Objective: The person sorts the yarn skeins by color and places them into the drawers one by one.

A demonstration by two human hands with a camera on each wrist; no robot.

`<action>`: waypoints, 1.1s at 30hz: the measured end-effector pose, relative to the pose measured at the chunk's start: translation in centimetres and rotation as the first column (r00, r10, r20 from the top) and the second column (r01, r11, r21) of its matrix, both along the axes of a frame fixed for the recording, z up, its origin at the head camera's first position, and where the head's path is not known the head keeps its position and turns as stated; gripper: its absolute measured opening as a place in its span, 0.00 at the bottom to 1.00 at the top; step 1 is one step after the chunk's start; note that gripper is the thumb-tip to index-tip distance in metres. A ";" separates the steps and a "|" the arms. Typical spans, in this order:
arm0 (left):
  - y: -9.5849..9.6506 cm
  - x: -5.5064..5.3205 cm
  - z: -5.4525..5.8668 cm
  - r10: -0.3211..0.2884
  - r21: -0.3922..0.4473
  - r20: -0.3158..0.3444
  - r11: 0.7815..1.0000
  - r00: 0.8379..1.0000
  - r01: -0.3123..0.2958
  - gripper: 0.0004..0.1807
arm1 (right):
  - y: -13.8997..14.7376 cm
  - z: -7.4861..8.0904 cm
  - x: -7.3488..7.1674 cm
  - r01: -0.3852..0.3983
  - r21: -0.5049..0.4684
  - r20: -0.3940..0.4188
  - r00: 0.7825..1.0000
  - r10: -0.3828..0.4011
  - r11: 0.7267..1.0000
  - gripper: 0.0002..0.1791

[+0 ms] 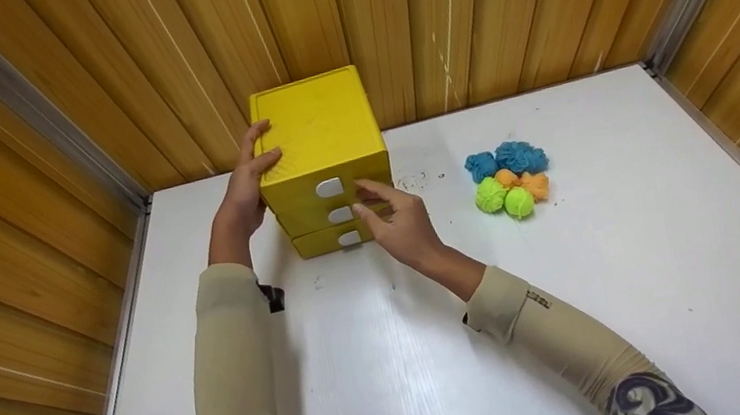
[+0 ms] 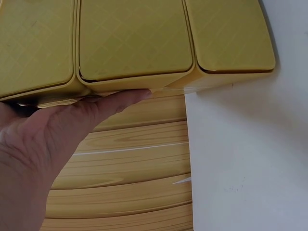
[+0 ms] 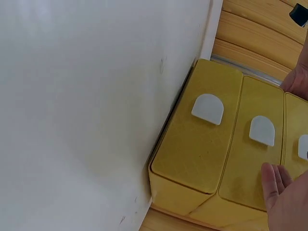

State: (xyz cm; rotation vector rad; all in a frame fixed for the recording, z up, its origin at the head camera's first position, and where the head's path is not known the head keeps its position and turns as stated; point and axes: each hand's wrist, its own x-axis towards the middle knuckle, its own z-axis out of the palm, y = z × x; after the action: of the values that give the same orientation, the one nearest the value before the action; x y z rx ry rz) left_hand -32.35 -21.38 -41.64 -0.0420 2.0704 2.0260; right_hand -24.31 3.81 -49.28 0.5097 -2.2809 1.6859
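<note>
A yellow three-drawer box (image 1: 317, 125) stands near the back of the table, each drawer front bearing a white rounded handle; all drawers look closed. My left hand (image 1: 246, 187) rests on its upper left side, two digits lying over the top edge. In the left wrist view, a straight digit of the left hand (image 2: 72, 118) lies along the box's side. My right hand (image 1: 405, 224) is at the front, fingertips beside the top handle (image 1: 329, 188) and thumb by the middle handle (image 1: 340, 215). In the right wrist view, fingers of the right hand (image 3: 288, 197) overlap the drawer fronts.
To the right of the box, blue (image 1: 521, 156), orange (image 1: 535, 186) and green (image 1: 490, 194) crumpled balls sit clustered on the white table (image 1: 583, 292). Wood-patterned panels (image 1: 457, 9) wall in the table at the back and sides.
</note>
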 end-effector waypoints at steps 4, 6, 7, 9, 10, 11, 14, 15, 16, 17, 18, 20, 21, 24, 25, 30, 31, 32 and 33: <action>0.0 0.1 -0.1 0.011 0.008 -0.004 1.000 1.000 -0.011 0.33 | -0.9 0.1 0.0 -0.013 -0.021 -0.009 1.000 0.013 1.000 0.22; 0.2 0.1 0.0 0.014 0.012 -0.012 1.000 1.000 -0.014 0.34 | -1.2 0.2 0.0 -0.011 -0.037 -0.024 1.000 0.010 0.999 0.21; 0.3 0.1 0.0 0.015 0.012 -0.015 1.000 1.000 -0.014 0.34 | -1.3 0.3 0.0 -0.007 -0.044 -0.029 1.000 0.006 0.999 0.21; 0.5 0.0 -0.1 0.011 0.011 -0.018 1.000 1.000 -0.011 0.34 | -1.5 0.4 -0.1 0.001 -0.053 -0.040 0.999 -0.003 0.999 0.21; 0.6 0.0 -0.1 0.010 0.011 -0.018 1.000 1.000 -0.010 0.34 | -1.6 0.4 -0.1 0.005 -0.058 -0.042 0.999 -0.008 0.998 0.20; 0.7 -0.1 -0.1 0.008 0.011 -0.018 1.000 1.000 -0.008 0.34 | -1.7 0.5 0.0 0.008 -0.063 -0.044 0.999 -0.011 0.998 0.20; 0.7 -0.1 -0.2 -0.001 0.019 -0.018 1.000 1.000 0.002 0.34 | -1.9 0.6 0.0 0.024 -0.074 -0.045 0.999 -0.028 0.997 0.19; 0.7 -0.1 -0.2 -0.004 0.024 -0.018 1.000 1.000 0.005 0.34 | -2.0 0.6 0.0 0.032 -0.081 -0.045 0.998 -0.035 0.996 0.18; 0.7 -0.1 -0.2 -0.007 0.028 -0.018 1.000 1.000 0.007 0.34 | -2.1 0.7 -0.1 0.039 -0.089 -0.044 0.998 -0.043 0.995 0.18; 0.6 -0.1 -0.2 -0.009 0.031 -0.018 0.999 1.000 0.009 0.34 | -2.2 0.7 -0.1 0.047 -0.094 -0.045 0.998 -0.051 0.994 0.18; 0.5 -0.1 -0.2 -0.009 0.033 -0.017 0.999 1.000 0.010 0.34 | -2.4 0.8 -0.1 0.055 -0.100 -0.047 0.997 -0.060 0.993 0.17; 0.5 -0.1 -0.2 -0.006 0.035 -0.015 0.999 1.000 0.006 0.34 | -2.6 1.0 -0.2 0.071 -0.117 -0.054 0.996 -0.077 0.991 0.16; 0.4 -0.1 -0.2 -0.004 0.032 -0.014 0.999 1.000 0.005 0.34 | -2.8 1.0 -0.3 0.079 -0.127 -0.058 0.994 -0.087 0.989 0.15; 0.3 0.0 -0.1 0.003 0.021 -0.009 1.000 1.000 -0.002 0.33 | -3.2 1.1 -0.4 0.105 -0.155 -0.076 0.990 -0.118 0.982 0.13; 0.3 0.0 -0.1 0.004 0.018 -0.007 1.000 1.000 -0.004 0.33 | -3.4 1.0 -0.5 0.115 -0.161 -0.085 0.988 -0.130 0.980 0.12; 0.1 0.1 -0.1 0.005 -0.006 0.003 1.000 1.000 -0.005 0.34 | -4.0 0.8 -0.8 0.161 -0.164 -0.145 0.972 -0.185 0.973 0.10; 0.1 0.1 -0.1 0.002 -0.008 0.003 1.000 1.000 -0.002 0.33 | -4.1 0.8 -0.9 0.170 -0.164 -0.159 0.968 -0.196 0.972 0.10; 0.0 0.1 -0.1 0.000 -0.012 0.004 1.000 1.000 0.000 0.33 | -4.2 0.7 -1.0 0.179 -0.163 -0.170 0.964 -0.206 0.970 0.09; 0.0 0.0 -0.1 -0.001 -0.012 0.002 1.000 1.000 0.001 0.33 | -4.3 0.8 -1.1 0.186 -0.160 -0.182 0.960 -0.214 0.969 0.09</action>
State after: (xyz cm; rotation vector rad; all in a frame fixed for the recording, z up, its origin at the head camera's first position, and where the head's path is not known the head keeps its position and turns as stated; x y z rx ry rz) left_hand -32.33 -21.41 -41.78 -0.0447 2.0807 2.0125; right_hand -25.39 -0.50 -48.53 0.3816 -1.9838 1.6053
